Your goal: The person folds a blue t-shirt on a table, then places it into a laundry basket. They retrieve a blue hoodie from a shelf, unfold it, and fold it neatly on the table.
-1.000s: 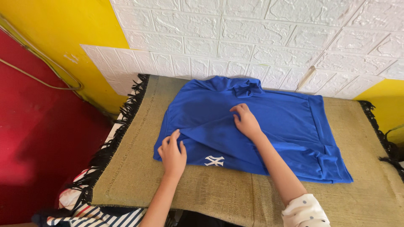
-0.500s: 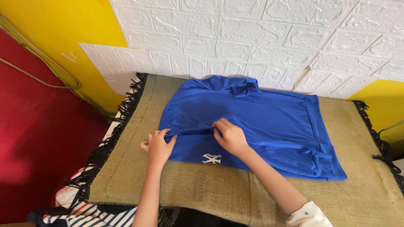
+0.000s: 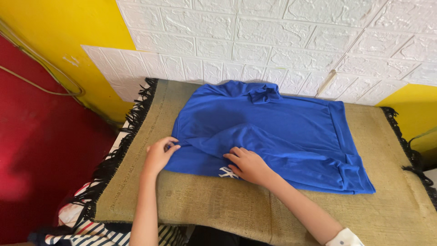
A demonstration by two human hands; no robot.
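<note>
A blue shirt [image 3: 277, 132] lies spread on a burlap mat [image 3: 218, 205], partly folded, with a small white emblem near its front edge. My left hand [image 3: 159, 155] pinches the shirt's left edge between thumb and fingers. My right hand [image 3: 248, 165] rests flat on the cloth next to the emblem, fingers pressing down on a folded flap. The shirt's collar is bunched at the back by the wall.
The mat has black fringe [image 3: 118, 155] on its left and right ends and covers a table against a white brick-pattern wall [image 3: 273, 41]. Striped cloth [image 3: 86, 230] hangs below the front left corner. A red and yellow wall [image 3: 41, 91] stands at left.
Both hands have slid leftward along the shirt. The left hand went from lying on the cloth to pinching its left edge, and the right hand moved down beside the emblem.
</note>
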